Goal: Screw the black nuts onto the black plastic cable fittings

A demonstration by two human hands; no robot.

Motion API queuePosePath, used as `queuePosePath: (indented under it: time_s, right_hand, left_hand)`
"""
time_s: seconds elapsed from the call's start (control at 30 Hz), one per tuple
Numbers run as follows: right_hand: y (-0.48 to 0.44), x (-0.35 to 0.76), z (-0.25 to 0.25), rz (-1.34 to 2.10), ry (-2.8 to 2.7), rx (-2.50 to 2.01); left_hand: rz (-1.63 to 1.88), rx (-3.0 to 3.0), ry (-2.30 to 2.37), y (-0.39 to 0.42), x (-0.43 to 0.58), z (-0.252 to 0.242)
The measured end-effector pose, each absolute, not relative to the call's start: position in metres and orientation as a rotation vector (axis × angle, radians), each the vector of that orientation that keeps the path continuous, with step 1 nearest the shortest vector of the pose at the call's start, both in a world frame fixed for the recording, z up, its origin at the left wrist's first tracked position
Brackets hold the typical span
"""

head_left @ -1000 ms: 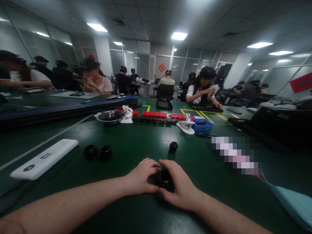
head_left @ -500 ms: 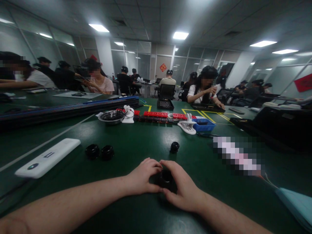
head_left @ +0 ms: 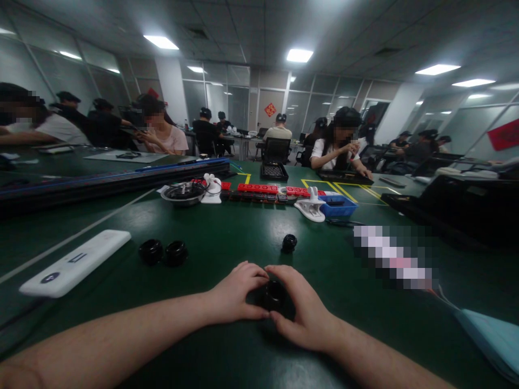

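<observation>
Between my two hands stands a dark, glossy round part (head_left: 275,292) with a ring-like top, on the green table. My left hand (head_left: 238,292) curves around its left side, thumb below and fingers above. My right hand (head_left: 305,309) wraps its right side, with the fingertips and thumbs of both hands nearly meeting. The fingers hide much of the part, and its exact kind is unclear. Just beyond my hands is a small black ribbed round piece (head_left: 289,243). Farther left, two similar black round pieces (head_left: 151,252) sit side by side.
A long white device (head_left: 77,263) with a cable lies at left. Across the table are a round metal dish (head_left: 182,194), red blocks in a row (head_left: 259,188), a white clamp (head_left: 311,206) and a blue tray (head_left: 338,205). A light-blue item (head_left: 490,340) lies at right. Co-workers sit beyond.
The view has shifted slightly, so table items appear a little farther left. My hands keep almost the same pose around the dark round part.
</observation>
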State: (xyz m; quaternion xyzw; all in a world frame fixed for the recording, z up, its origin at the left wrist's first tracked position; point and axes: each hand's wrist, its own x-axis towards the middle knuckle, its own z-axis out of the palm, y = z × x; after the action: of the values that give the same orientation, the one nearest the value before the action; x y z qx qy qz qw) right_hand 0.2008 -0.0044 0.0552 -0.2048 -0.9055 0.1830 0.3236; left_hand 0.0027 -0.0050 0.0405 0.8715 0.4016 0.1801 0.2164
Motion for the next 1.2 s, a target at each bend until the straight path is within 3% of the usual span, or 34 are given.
queuePosePath:
  time_s: [0.73, 0.97, 1.2]
  right_hand:
    - [-0.0024, 0.1976, 0.0480, 0.471, -2.380, -0.739]
    - [-0.0050, 0.1983, 0.0525, 0.440, -2.382, -0.564]
    - [-0.0011, 0.1963, 0.0457, 0.437, -2.379, -0.824]
  left_hand:
    - [0.526, 2.439, 1.100, -0.0059, 0.0026, 0.0409]
    - [0.547, 2.471, 1.092, -0.0055, 0.0021, 0.0391]
    - [0.507, 2.434, 1.111, -0.0061, 0.0019, 0.0391]
